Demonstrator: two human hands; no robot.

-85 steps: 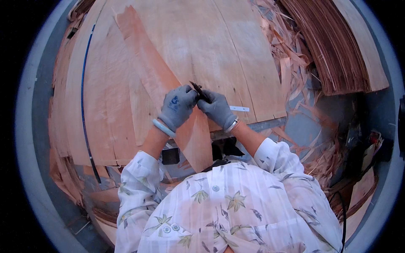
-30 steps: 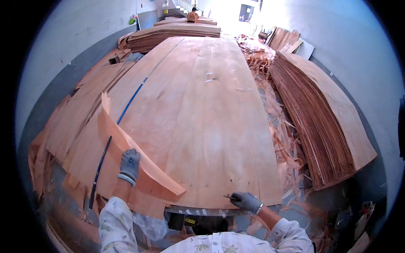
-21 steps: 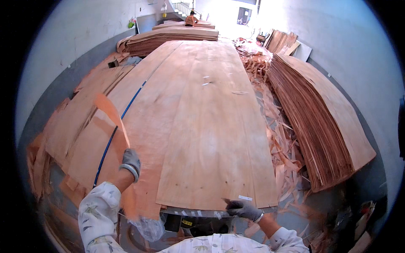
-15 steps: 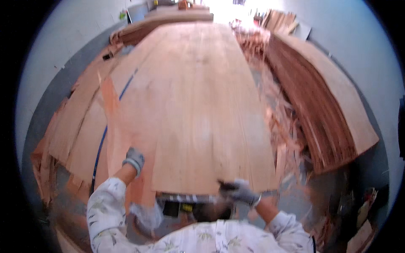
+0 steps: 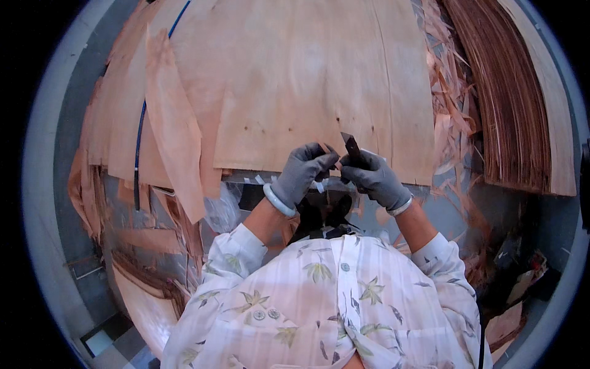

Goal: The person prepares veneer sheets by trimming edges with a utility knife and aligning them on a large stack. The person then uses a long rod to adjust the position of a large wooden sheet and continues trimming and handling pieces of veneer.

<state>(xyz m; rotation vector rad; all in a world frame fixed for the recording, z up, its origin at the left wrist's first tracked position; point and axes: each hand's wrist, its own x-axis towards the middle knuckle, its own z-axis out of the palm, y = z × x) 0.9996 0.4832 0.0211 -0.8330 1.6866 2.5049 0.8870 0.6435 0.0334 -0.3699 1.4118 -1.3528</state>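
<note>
My right hand (image 5: 376, 183), in a grey glove, is closed around a dark utility knife (image 5: 351, 147) with its blade pointing up and away from me. Close beside it, my left hand (image 5: 302, 175), also gloved in grey, has its fingers pinched together. Small reddish-brown bits show at its fingertips, too small to name. Both hands are over the near edge of a broad stack of pale wood veneer sheets (image 5: 295, 80). A loose pinkish veneer strip (image 5: 174, 126) lies on the left part, its near end hanging past the edge.
A blue strap-like line (image 5: 142, 117) runs along the left sheets. Torn veneer scraps (image 5: 447, 92) litter the floor on the right, beside a thick veneer stack (image 5: 510, 92). More veneer pieces (image 5: 144, 295) lie at the lower left. Crumpled clear plastic (image 5: 224, 209) is near the front edge.
My left hand has left the veneer at the left and come to the middle, near my right hand. The right hand has risen slightly with the knife. The view has tilted down.
</note>
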